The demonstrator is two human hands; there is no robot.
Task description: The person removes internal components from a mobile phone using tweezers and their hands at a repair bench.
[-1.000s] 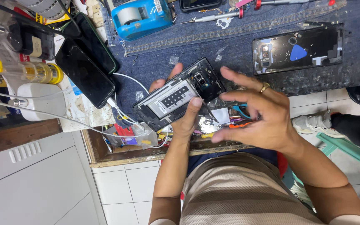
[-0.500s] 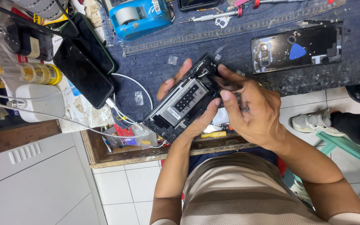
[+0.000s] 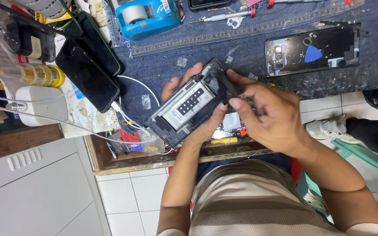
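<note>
While the denim-covered workbench fills the upper part of the head view, the person sits below it in a beige shirt, both forearms reaching up over an open wooden drawer of small parts. Held above the front edge of the bench, between the two hands, is an opened smartphone with its back removed, lying at a slant so that the battery and inner frame face the camera. The left hand cradles it from beneath: fingertips curl over the far edge and the thumb presses on the near side. The right hand closes over the phone's upper end, thumb and forefinger pinched on the dark part there; what exactly they grip is hidden.

To the right on the denim lies the detached back cover, inner face up, with a blue triangular pick resting on it. At the top stands a blue tape dispenser, a screwdriver just beside it. Two dark phones lie overlapping at the left, near a white charger and its cable. A small yellow-handled tool lies in the drawer.
</note>
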